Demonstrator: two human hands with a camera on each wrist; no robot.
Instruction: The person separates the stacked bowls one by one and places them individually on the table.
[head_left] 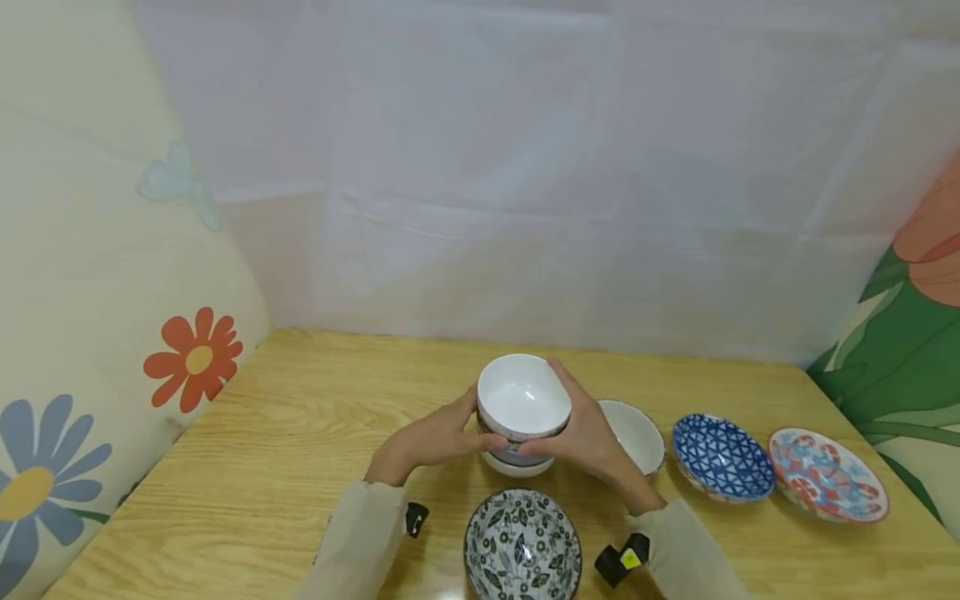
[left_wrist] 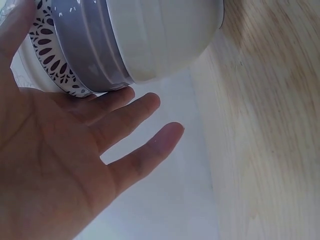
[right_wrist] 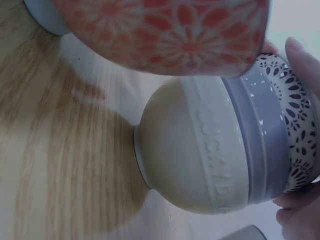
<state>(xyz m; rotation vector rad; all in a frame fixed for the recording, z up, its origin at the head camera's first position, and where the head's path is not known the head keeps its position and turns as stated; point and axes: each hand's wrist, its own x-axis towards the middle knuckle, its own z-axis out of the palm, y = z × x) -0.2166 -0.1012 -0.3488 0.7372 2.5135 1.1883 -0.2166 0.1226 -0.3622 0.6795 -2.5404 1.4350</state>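
Observation:
Both hands grip the top bowl of a stack, a white-lined bowl (head_left: 523, 392) with a dark petal pattern outside (right_wrist: 300, 117). Below it sit a grey-purple bowl (right_wrist: 265, 135) and, at the bottom on the table, a cream bowl (right_wrist: 200, 150) with raised lettering. My left hand (head_left: 444, 433) holds the left side, thumb in front; its lower fingers (left_wrist: 150, 150) spread away from the stack in the left wrist view. My right hand (head_left: 588, 435) holds the right side, thumb in front and fingers at the far rim.
Closer to me stands a black-and-white leaf-patterned bowl (head_left: 522, 546). To the right are a white-lined bowl (head_left: 636, 437), a blue patterned bowl (head_left: 723, 458) and a red-and-blue flowered bowl (head_left: 828, 477). A red-flowered bowl side (right_wrist: 165, 37) is close in the right wrist view. White cloth (head_left: 480, 208) hangs behind.

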